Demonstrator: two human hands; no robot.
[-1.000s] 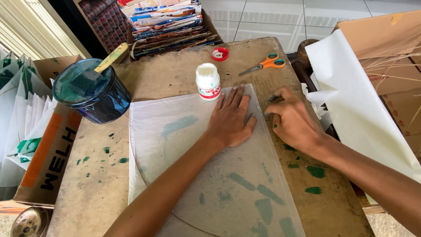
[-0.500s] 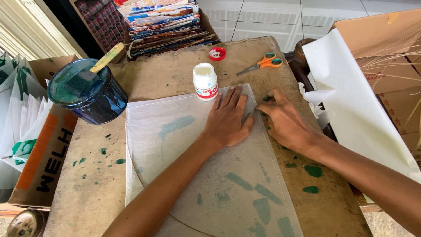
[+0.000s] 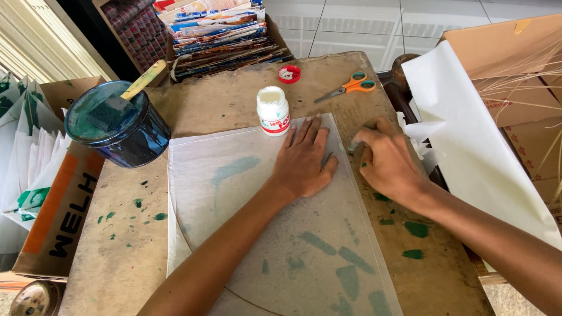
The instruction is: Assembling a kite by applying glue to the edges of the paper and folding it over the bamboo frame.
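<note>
A large translucent sheet (image 3: 246, 193) with green paint smears lies on the wooden table (image 3: 117, 257). My left hand (image 3: 304, 158) rests flat on its upper part, fingers spread, pressing it down. My right hand (image 3: 389, 164) is at the sheet's right edge, fingers curled and bunched, their tips touching that edge. Whether they pinch something small is hidden. A white glue bottle (image 3: 273, 111) stands uncapped just beyond my left fingertips. Its red cap (image 3: 289, 74) lies further back.
Orange-handled scissors (image 3: 351, 86) lie at the back right. A dark paint bucket (image 3: 117, 126) with a sponge brush (image 3: 126, 96) stands at the left. A big white paper (image 3: 468, 140) hangs at the right, magazines (image 3: 222, 35) are stacked behind, and a cardboard box (image 3: 58, 216) is at the left.
My right fingertips have slid slightly nearer along the sheet's right edge. My left hand stays flat in the same spot.
</note>
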